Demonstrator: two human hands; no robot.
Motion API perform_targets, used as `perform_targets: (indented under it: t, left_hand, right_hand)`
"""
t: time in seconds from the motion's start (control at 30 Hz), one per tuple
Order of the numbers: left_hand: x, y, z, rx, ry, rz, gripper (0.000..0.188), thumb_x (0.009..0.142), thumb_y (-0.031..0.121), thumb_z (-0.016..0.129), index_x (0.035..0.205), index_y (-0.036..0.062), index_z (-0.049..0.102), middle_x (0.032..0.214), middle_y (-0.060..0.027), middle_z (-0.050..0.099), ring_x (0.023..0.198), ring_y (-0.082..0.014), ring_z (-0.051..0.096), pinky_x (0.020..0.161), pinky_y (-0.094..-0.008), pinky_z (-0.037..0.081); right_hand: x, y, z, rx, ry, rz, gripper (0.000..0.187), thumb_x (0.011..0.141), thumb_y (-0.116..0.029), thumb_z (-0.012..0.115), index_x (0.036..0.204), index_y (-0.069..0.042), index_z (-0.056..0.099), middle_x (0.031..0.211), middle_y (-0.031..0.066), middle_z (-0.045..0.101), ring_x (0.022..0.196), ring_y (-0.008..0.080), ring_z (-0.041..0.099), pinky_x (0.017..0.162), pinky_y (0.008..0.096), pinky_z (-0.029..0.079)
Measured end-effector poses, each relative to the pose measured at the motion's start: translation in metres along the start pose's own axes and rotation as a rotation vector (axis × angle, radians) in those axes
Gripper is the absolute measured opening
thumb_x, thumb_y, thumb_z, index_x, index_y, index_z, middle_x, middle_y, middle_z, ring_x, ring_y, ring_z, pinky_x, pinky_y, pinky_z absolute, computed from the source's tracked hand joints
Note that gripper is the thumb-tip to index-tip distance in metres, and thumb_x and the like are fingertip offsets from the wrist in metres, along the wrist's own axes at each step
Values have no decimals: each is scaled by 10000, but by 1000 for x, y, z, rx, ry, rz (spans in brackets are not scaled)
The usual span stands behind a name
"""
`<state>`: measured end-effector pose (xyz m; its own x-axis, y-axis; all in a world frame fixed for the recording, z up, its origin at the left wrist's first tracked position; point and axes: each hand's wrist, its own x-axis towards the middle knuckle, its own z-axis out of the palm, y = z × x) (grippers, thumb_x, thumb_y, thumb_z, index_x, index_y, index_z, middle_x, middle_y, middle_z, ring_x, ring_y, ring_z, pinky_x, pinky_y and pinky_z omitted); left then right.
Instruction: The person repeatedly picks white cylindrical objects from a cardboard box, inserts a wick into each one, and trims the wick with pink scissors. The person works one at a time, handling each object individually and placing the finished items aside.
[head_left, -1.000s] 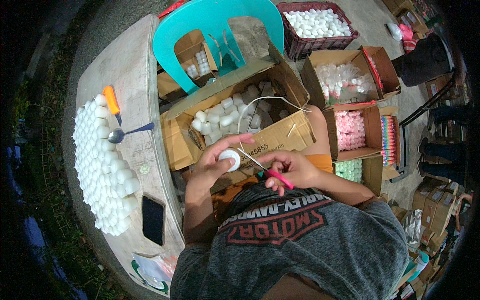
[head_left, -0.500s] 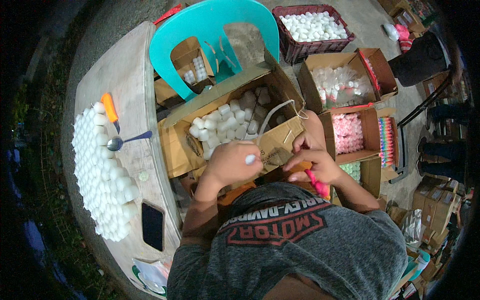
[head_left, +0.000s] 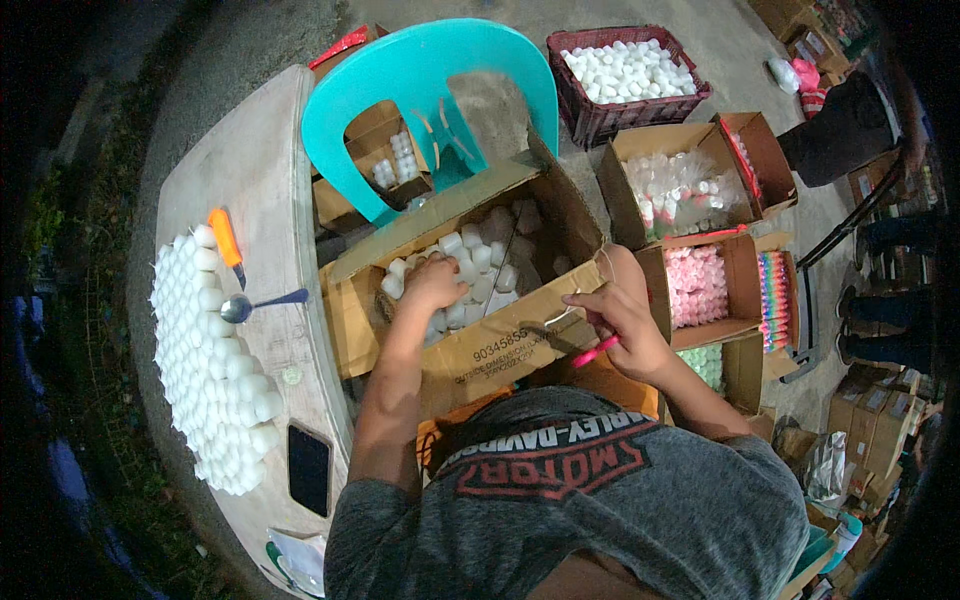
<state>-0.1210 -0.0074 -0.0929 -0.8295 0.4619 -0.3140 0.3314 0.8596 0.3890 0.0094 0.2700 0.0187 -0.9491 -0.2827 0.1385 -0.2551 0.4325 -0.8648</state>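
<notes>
White caps [head_left: 470, 262], small round plastic ones, fill the middle of the open cardboard box [head_left: 480, 350] w/ a divider. My left hand [head_left: 435, 283] is down among them, fingers curled; can't tell if it's got one. Right hand [head_left: 622, 318], at the box's right edge, pinches a pink tool [head_left: 594, 351].

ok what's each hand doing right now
left hand: down in the cardboard box among white pieces, grip cannot be told
right hand: closed on a pink tool
</notes>
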Motion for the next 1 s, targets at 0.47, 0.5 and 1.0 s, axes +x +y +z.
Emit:
perform_targets:
  t: [0.47,0.5,1.0]
  left_hand:
    - [120,18,128,490,-98,341,226,811,246,533,847,89,692,903,-164,646,869,-318,609,756,-424,470]
    - [119,13,127,457,-123,353,243,826,262,533,872,81,689,907,-163,645,854,-311,610,755,-420,467]
    - [-112,81,-21,-2135,-175,278,505,777,145,691,1192,71,414,1089,-113,509,895,-237,569,692,-339,495]
  right_hand:
    - [-20,0,-11,-162,176,-21,365,712,10,600,1070,-58,594,735,96,548,649,212,562,601,302,462]
    - [-20,-3,-12,-161,192,69,351,724,19,598,1067,-56,594,747,103,558,654,209,566,601,302,463]
    - [23,-24,30,-7,64,-198,175,729,-114,690,899,-80,676,622,73,559,560,233,555,511,336,417]
